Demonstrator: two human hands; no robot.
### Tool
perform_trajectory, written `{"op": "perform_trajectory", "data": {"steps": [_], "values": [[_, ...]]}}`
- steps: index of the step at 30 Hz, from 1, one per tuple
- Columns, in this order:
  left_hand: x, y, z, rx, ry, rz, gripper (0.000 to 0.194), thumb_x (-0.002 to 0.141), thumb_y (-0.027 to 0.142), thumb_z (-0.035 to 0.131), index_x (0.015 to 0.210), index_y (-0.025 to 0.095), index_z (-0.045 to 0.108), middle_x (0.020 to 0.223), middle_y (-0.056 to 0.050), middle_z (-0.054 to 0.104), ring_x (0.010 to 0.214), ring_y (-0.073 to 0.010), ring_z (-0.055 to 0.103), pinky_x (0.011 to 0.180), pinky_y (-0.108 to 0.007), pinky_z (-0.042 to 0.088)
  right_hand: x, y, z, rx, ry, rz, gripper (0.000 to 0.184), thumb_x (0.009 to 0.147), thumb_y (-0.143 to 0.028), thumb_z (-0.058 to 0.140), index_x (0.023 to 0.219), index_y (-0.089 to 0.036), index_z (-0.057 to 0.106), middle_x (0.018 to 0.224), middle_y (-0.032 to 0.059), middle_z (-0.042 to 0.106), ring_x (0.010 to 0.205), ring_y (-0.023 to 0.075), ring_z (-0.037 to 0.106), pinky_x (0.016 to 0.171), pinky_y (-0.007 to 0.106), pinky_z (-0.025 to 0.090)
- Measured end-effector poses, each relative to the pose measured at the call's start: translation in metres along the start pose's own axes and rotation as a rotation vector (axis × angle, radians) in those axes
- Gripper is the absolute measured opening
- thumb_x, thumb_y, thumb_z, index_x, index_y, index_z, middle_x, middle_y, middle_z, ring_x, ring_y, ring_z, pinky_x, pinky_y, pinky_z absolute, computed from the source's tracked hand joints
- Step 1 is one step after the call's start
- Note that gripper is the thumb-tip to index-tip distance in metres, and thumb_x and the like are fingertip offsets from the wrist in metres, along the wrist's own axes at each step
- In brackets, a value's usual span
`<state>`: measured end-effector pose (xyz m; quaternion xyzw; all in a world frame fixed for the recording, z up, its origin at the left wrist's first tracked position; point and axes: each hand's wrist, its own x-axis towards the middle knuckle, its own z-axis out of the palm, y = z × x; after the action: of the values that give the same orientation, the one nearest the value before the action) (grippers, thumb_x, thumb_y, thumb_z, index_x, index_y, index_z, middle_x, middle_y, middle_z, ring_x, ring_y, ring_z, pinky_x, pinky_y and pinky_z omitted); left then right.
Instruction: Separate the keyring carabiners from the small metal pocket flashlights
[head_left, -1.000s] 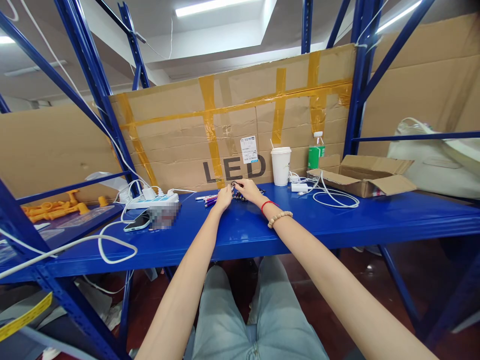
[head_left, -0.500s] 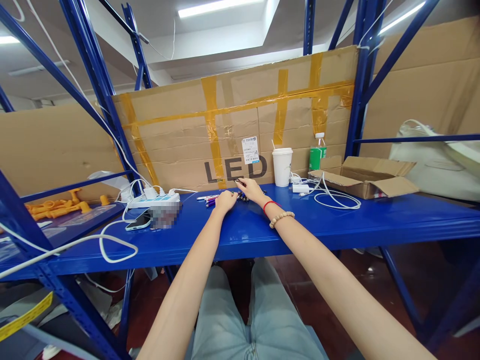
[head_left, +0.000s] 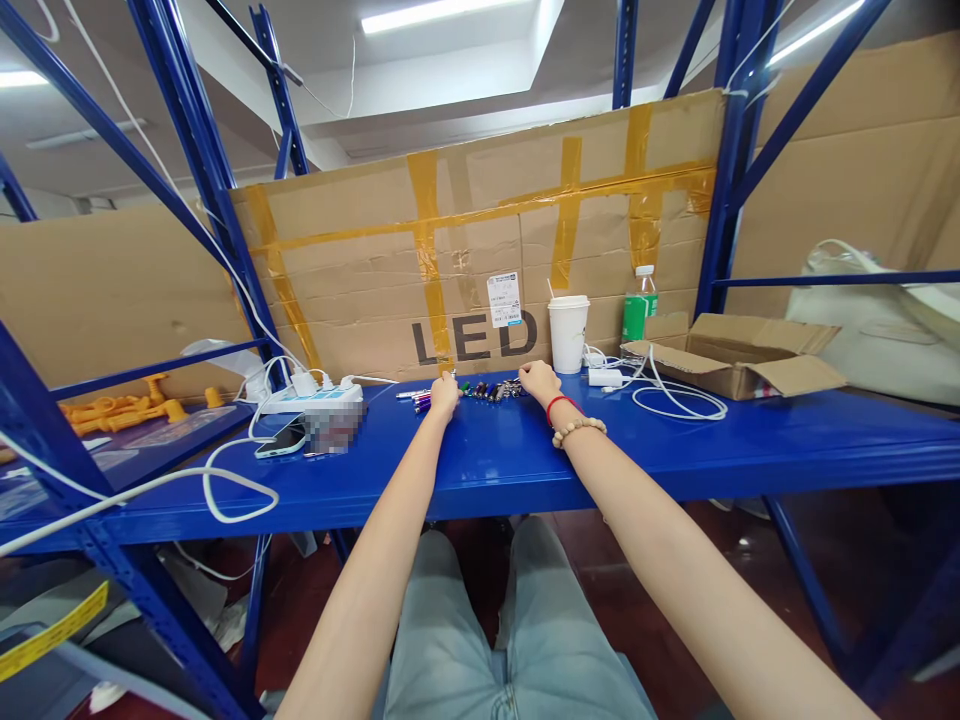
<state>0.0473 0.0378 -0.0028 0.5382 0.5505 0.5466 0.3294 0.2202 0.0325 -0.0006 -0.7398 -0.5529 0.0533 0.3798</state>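
My two hands are set over the rear part of the blue counter (head_left: 487,450), apart from each other. My left hand (head_left: 445,393) has its fingers curled inward. A small object appears to show at its fingertips; it is too small to identify, and I cannot tell whether it is gripped. Just to the left of this hand lie slim pen-like rods (head_left: 421,405), some purple, some pale.

The small parts (head_left: 491,391), dark and metallic, lie in a row on the counter between my hands. My right hand (head_left: 540,381) is at the right end of this row, fingers bent and pointing left; I cannot tell whether it has hold of a part. The right wrist carries a red cord (head_left: 562,403) and a beaded bracelet (head_left: 579,428).

To the right of my right hand, in order: a white cup (head_left: 568,335) with a straw, upright; a white adapter (head_left: 604,377) and white cable; a green-labelled bottle (head_left: 640,308), upright behind them; an open carton (head_left: 727,365). To the left: a power strip (head_left: 315,399) with plugs inserted, and a phone (head_left: 282,441) lying near it.
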Motion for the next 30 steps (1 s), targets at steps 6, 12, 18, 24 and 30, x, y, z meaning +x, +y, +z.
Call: {"op": "perform_trajectory", "data": {"steps": [6,12,18,24,30], "values": [[-0.007,0.009,-0.001,-0.078,-0.071,-0.109,0.034,0.09,0.034,0.025,0.08,0.013,0.051,0.044,0.004,0.042,0.03,-0.0057,0.028,0.037,-0.019,0.021,0.003,0.003,0.002,0.007,-0.059,0.045,0.027,0.073,-0.019,0.053,0.095,-0.023,0.068,0.096,0.0078,0.067,0.087,0.0195,0.062,0.072,0.027,0.047],[-0.01,0.01,-0.002,-0.105,-0.151,-0.109,0.027,0.088,0.033,0.038,0.073,0.014,0.051,0.046,0.004,0.042,0.032,-0.0041,0.028,0.035,-0.017,0.019,-0.002,-0.005,0.005,0.018,-0.107,-0.018,0.025,0.069,-0.019,0.058,0.09,-0.024,0.07,0.091,0.0069,0.067,0.083,0.0195,0.063,0.072,0.028,0.047],[-0.007,0.008,0.0,-0.128,-0.242,-0.079,0.026,0.084,0.033,0.046,0.068,0.014,0.052,0.051,0.003,0.045,0.036,-0.0037,0.032,0.035,-0.016,0.023,-0.009,-0.018,0.005,0.095,-0.052,-0.103,0.029,0.079,-0.041,0.048,0.089,-0.024,0.07,0.092,0.0061,0.066,0.088,0.0198,0.06,0.072,0.027,0.045],[-0.005,0.007,0.003,-0.268,-0.348,-0.021,0.024,0.081,0.035,0.052,0.069,0.014,0.051,0.054,0.003,0.046,0.038,-0.0027,0.035,0.035,-0.014,0.024,-0.016,-0.034,0.005,0.719,-0.27,-0.227,0.043,0.069,-0.053,0.057,0.089,-0.016,0.069,0.086,0.0044,0.067,0.06,0.0096,0.055,0.043,0.017,0.035],[-0.005,0.009,0.004,-0.314,-0.355,0.041,0.027,0.079,0.038,0.055,0.067,0.014,0.049,0.052,0.005,0.044,0.037,-0.0013,0.033,0.035,-0.014,0.024,-0.027,-0.044,0.001,0.866,-0.339,-0.134,0.033,0.065,-0.039,0.067,0.083,-0.013,0.069,0.067,0.0026,0.063,0.051,0.0048,0.045,0.038,0.014,0.029]]}}
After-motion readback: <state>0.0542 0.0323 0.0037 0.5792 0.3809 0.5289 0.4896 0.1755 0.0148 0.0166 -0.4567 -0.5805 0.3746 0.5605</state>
